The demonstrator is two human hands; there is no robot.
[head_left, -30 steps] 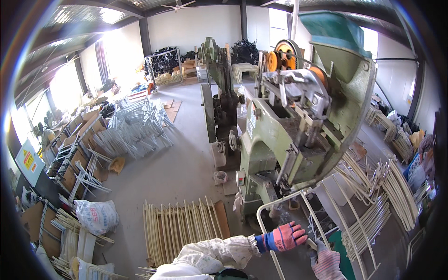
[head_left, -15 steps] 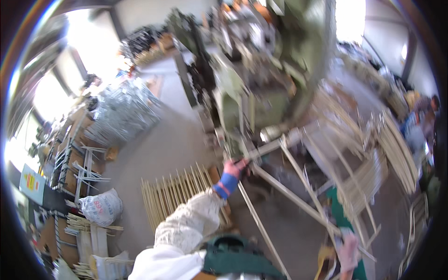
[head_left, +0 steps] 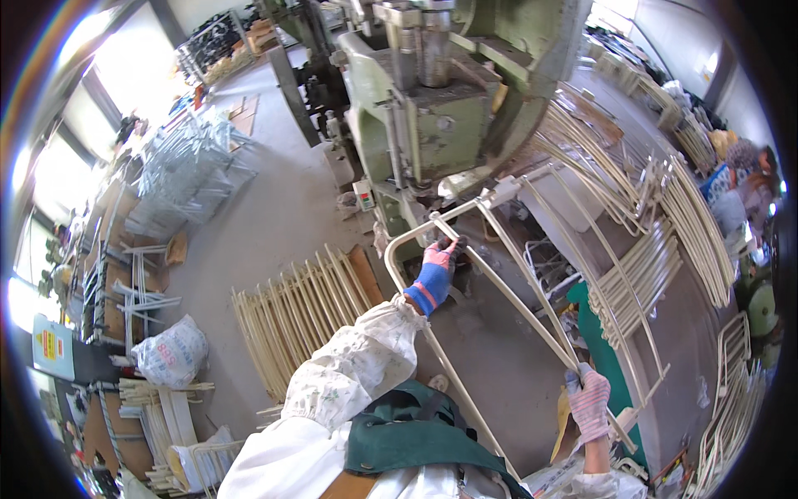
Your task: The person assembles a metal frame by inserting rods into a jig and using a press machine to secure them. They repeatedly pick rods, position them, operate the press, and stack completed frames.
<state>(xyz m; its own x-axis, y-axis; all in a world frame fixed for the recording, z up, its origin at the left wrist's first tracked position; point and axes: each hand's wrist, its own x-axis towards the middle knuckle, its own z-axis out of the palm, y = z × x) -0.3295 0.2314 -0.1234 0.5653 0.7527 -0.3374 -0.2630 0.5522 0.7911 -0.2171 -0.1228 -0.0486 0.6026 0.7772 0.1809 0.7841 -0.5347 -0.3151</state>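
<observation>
Bar (head_left: 519, 307) held across cream frame (head_left: 446, 366), green press (head_left: 449, 133) beyond

Press is the largest thing: far centre, painted cast metal, scuffed, curved throat at its right, bright steel cylinder up front. Far left, pile of grey metal frames (head_left: 187, 170), thin tubes, tangled. Cream frame near centre-right, below the press: smooth round tube, rounded corner at its far left, crossbars running toward the near right. Right of it, stacks of cream tubing (head_left: 697, 233), bent and glossy. Left of it, cream rack (head_left: 299, 312), parallel tubes flat on the floor, brown board at its right edge.

Near left, white sack (head_left: 172, 351), crinkled woven plastic, reddish print on its front. Farther left, grey-blue panel (head_left: 54, 345), flat, with yellow-and-red label, warning style, small text.

Green apron (head_left: 407, 432) at the near edge, cloth; pale patterned sleeve on the left arm.

Bar is straight, slim, slanting over the frame; can't tell if loose or joined. Left hand (head_left: 436, 273), pink knit glove, blue cuff, fingers curled round its far end by the frame's corner. Right hand (head_left: 590, 401), pale striped knit glove, gripping it toward the near right end.

Smallest: switch box (head_left: 364, 195) on the press, pale, green and red buttons.
</observation>
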